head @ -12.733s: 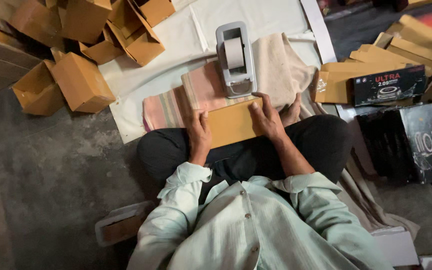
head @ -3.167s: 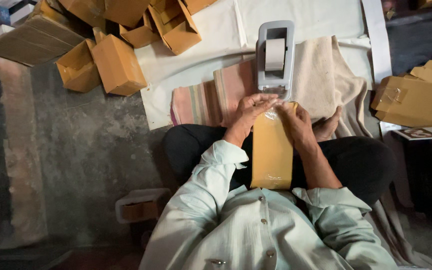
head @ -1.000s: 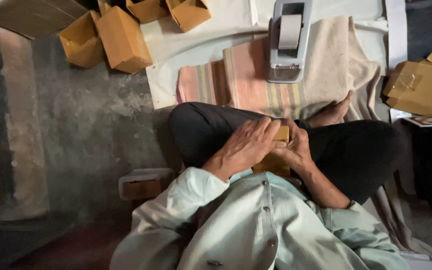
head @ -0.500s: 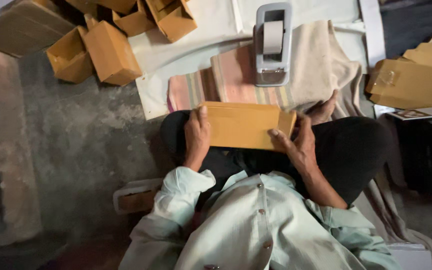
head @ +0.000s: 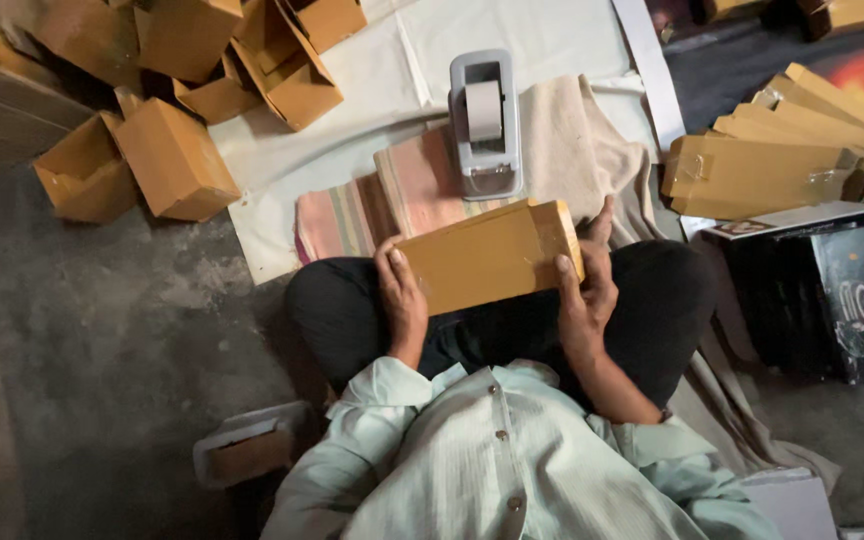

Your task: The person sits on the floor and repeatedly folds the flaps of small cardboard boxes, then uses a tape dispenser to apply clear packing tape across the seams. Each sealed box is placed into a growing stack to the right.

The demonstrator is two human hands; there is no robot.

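We see a grey concrete floor (head: 102,330), a white sheet (head: 372,110) spread over it, and dim, warm light.

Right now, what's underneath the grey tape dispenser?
The tape dispenser stands on a folded striped cloth and a beige cloth, both spread over a white sheet. Whatever lies directly beneath its base is covered.

The person wears a pale mint-green shirt (head: 512,460) of finely ribbed cloth, with long sleeves, a collar and a front placket set with small round buttons (head: 495,435). The trousers (head: 652,310) are black. Both hands (head: 404,300) are bare, without rings or gloves.
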